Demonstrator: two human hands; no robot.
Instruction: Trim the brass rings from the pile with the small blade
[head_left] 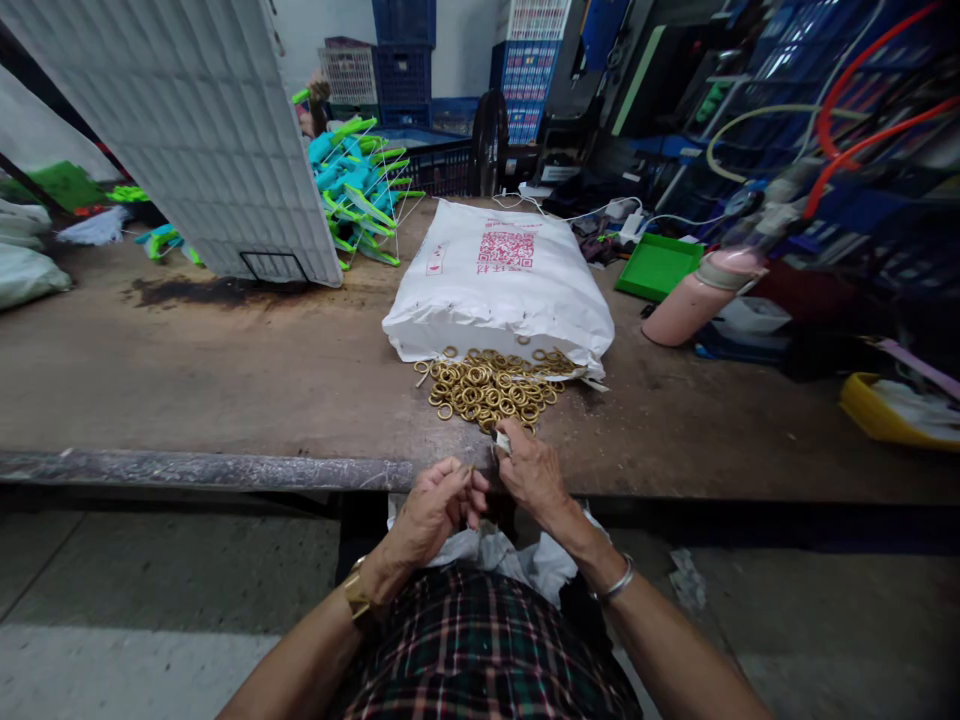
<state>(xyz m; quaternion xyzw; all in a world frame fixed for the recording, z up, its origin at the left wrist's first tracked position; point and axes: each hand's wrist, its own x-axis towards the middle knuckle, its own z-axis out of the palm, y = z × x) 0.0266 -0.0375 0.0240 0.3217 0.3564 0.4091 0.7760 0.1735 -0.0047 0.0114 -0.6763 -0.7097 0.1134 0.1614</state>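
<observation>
Here, at the table edge (225,468), left hand (435,510) and right hand (529,475) pinch small pieces near the rings (491,388).

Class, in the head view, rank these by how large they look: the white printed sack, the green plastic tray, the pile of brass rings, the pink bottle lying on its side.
1. White printed sack
2. Pile of brass rings
3. Green plastic tray and pink bottle: look alike, unranked.

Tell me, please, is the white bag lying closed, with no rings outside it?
No, the white bag lies open, and brass rings spill onto the table.
</observation>
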